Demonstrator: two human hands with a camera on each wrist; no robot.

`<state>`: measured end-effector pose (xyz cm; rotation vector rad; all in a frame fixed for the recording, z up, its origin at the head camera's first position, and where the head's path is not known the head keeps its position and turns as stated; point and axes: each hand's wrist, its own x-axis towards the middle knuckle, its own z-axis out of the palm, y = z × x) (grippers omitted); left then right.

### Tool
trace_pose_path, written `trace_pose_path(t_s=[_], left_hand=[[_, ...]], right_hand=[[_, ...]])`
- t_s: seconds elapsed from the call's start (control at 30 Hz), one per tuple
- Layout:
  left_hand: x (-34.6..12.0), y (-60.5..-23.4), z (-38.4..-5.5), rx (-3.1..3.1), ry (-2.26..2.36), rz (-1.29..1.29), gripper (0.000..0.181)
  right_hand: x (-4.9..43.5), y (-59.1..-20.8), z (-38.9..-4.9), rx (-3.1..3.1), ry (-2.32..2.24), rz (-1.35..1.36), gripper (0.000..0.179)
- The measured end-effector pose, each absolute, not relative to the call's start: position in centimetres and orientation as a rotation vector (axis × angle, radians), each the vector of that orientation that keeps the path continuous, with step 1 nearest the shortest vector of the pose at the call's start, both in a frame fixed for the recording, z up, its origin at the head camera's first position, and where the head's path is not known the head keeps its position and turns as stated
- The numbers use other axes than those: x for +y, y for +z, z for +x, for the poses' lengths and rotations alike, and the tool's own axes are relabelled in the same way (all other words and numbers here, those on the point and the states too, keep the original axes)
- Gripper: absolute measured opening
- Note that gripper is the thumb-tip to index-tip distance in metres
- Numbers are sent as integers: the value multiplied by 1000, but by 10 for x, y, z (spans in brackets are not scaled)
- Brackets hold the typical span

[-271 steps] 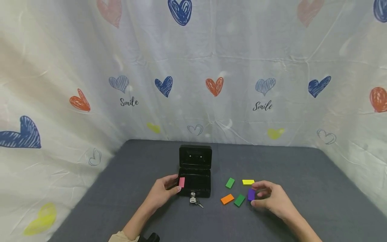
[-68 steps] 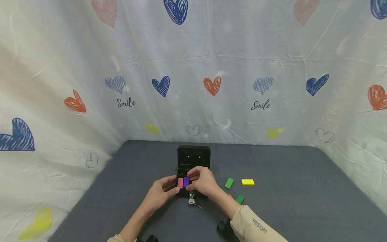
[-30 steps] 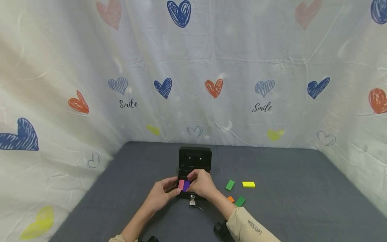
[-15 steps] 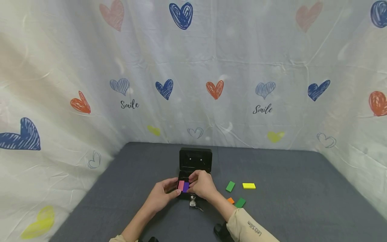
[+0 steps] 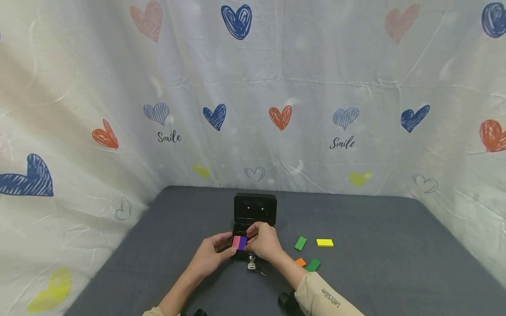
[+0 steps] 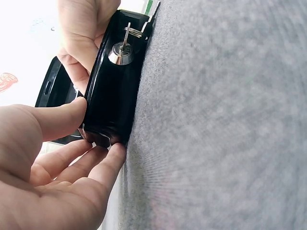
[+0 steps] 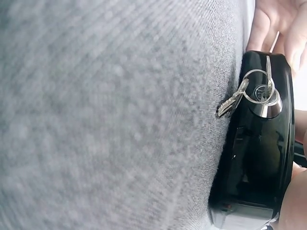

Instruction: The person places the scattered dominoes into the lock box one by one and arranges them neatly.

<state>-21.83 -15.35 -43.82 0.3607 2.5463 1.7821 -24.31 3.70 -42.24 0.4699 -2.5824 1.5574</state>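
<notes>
Purple block (image 5: pixel 243 243): nine o'clock from nearer right hand (image 5: pixel 266 242), whose grip cannot be told; long axis twelve-to-six; left hand (image 5: pixel 209 255), toward eight o'clock, grasping box (image 6: pixel 108 96).

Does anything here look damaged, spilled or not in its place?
Nothing stands out: I see no damage or spill. The pink block and purple block sit side by side in the open box, and the keys hang at its lock. The green blocks, orange block and yellow block lie loose at mixed angles.
</notes>
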Motion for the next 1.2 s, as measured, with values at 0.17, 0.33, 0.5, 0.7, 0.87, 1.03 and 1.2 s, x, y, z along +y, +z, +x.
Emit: trace_pose_path(t_s=[0.17,0.33,0.5,0.7,0.87,1.03,1.2], left_hand=[[-154,-439,-218,2535,1787,365,51],[-155,-440,-216,2540,1784,350,51],[-154,-439,-215,2533,1792,353,52],[-152,-438,-217,2542,1795,359,51],[-152,-439,-217,2570,1774,330,51],[-151,-439,-217,2573,1778,324,50],[-151,-439,-217,2581,1781,323,51]], right_hand=[[38,-423,-243,-2580,1554,465,36],[39,-422,-242,-2592,1555,464,36],[43,-418,-240,-2579,1625,483,36],[52,-412,-237,-2555,1689,485,34],[61,-410,-234,-2550,1705,470,35],[75,-405,-230,-2529,1740,455,36],[92,-395,-223,-2493,1791,426,37]])
